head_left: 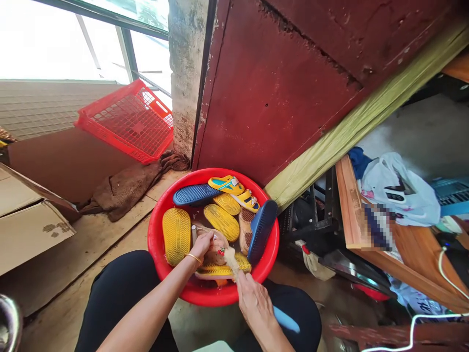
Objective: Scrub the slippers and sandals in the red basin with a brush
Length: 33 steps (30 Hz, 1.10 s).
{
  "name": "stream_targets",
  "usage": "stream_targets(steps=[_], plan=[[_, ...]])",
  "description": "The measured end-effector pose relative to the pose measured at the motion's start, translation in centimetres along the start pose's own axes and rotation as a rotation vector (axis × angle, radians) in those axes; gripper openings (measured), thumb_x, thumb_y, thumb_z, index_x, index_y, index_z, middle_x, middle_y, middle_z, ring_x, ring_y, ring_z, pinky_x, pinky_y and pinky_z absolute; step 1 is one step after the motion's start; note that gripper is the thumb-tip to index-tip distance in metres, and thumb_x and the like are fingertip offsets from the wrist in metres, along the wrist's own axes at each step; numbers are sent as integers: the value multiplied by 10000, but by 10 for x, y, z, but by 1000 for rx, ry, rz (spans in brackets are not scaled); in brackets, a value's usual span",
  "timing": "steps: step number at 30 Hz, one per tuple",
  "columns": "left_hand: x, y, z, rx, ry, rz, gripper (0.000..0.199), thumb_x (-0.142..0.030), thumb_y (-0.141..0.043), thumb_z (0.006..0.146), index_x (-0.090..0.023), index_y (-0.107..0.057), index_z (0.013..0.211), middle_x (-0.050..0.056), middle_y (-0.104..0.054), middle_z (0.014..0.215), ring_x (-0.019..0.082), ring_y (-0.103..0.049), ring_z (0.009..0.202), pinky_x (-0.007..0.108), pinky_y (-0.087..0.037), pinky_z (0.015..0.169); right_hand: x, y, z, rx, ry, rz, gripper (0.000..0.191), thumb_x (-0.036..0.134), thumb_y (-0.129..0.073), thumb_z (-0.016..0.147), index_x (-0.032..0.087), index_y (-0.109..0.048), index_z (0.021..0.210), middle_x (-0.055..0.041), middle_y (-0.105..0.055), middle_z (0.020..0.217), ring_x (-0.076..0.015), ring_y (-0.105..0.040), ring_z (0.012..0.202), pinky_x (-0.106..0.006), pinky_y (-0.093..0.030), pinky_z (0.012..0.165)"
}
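Observation:
A red plastic basin (208,296) sits between my knees, holding several slippers. My left hand (201,247) grips a beige slipper (216,249) inside the basin. My right hand (254,305) holds a blue-handled brush (286,319), whose pale bristles (230,261) press against that slipper. Around them lie yellow-soled slippers (176,236), a navy slipper (196,195) across the top and another navy slipper (262,232) on the right. A yellow and teal slipper (227,185) rests near the far rim. The hands and brush hide part of the beige slipper.
A red plastic crate (128,122) leans by the window, above a brown sack cloth (124,188). Cardboard boxes (25,220) stand at left. A rust-red metal panel (271,88) rises behind the basin. A wooden board (399,249) and white plastic bag (399,190) lie at right.

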<state>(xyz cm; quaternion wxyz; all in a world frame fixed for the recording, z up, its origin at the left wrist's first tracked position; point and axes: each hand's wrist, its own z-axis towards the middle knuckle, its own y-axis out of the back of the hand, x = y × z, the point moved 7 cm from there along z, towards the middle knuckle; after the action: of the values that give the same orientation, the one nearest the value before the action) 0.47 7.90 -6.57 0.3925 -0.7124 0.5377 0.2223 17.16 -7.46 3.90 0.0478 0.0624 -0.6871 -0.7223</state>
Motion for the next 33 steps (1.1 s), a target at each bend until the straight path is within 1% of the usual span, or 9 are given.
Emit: stream_targets(steps=[4, 8, 12, 14, 17, 24, 27, 30, 33], plan=[[-2, 0, -1, -11, 8, -60, 263, -400, -603, 874, -206, -570, 700, 46, -694, 622, 160, -632, 527, 279, -521, 557, -6, 12, 14, 92, -20, 101, 393, 247, -316, 1047, 272, -663, 1231, -55, -735, 1032, -176, -707, 769, -243, -523, 657], [-3, -3, -4, 11, 4, -77, 275, -382, -600, 886, -201, -565, 682, 26, -668, 577, 146, -613, 502, 262, -517, 548, 19, 14, 61, 70, -17, 82, 370, 249, -321, 1062, 238, -631, 1263, -68, -738, 978, -179, -713, 835, -238, -509, 716], [-4, -4, -7, 12, -1, -75, 273, -382, -649, 854, -200, -561, 670, 4, -641, 553, 138, -595, 479, 255, -508, 529, 45, 8, 108, 101, -63, 30, 334, 243, -330, 1071, 220, -663, 1075, -62, -737, 877, -170, -720, 792, -233, -494, 698], [-4, -4, -9, 18, 4, -74, 249, -369, -630, 864, -194, -583, 692, 14, -655, 562, 149, -603, 480, 264, -508, 521, 51, 9, 119, 118, -57, 35, 328, 264, -339, 1074, 220, -658, 1015, -61, -732, 861, -167, -719, 771, -229, -486, 673], [-3, -4, -10, 25, 1, -80, 225, -364, -624, 868, -187, -616, 728, 32, -687, 596, 163, -638, 516, 269, -517, 540, 45, 12, 104, 95, -19, 54, 314, 279, -337, 1077, 242, -648, 1052, -51, -727, 892, -168, -718, 794, -238, -488, 700], [-7, -1, -3, 29, -45, -76, 221, -357, -588, 894, -193, -607, 748, 72, -738, 700, 192, -701, 650, 306, -560, 645, -9, 11, 18, 103, -89, 119, 373, 310, -287, 1063, 288, -656, 1009, -25, -715, 873, -180, -703, 749, -268, -505, 669], [-15, -3, -4, 44, -104, -18, 238, -398, -620, 869, -191, -617, 752, 72, -746, 760, 199, -707, 728, 315, -560, 734, -22, 18, 12, 16, -143, 274, 416, 315, -247, 1061, 257, -659, 1063, -41, -732, 900, -188, -709, 782, -275, -526, 693], [-23, -3, -10, 75, -157, 81, 235, -400, -733, 763, -193, -627, 730, 66, -744, 777, 229, -703, 812, 322, -543, 786, -23, 22, 18, -67, -156, 401, 428, 339, -256, 1052, 228, -638, 1210, -75, -749, 1026, -201, -718, 908, -278, -549, 777], [-32, -2, -21, 146, -228, 317, 227, -316, -817, 635, -215, -635, 724, 41, -724, 732, 261, -686, 850, 322, -520, 771, -21, 15, 22, -73, -191, 464, 452, 356, -266, 1043, 210, -597, 1314, -97, -747, 1105, -212, -724, 955, -284, -559, 787]])
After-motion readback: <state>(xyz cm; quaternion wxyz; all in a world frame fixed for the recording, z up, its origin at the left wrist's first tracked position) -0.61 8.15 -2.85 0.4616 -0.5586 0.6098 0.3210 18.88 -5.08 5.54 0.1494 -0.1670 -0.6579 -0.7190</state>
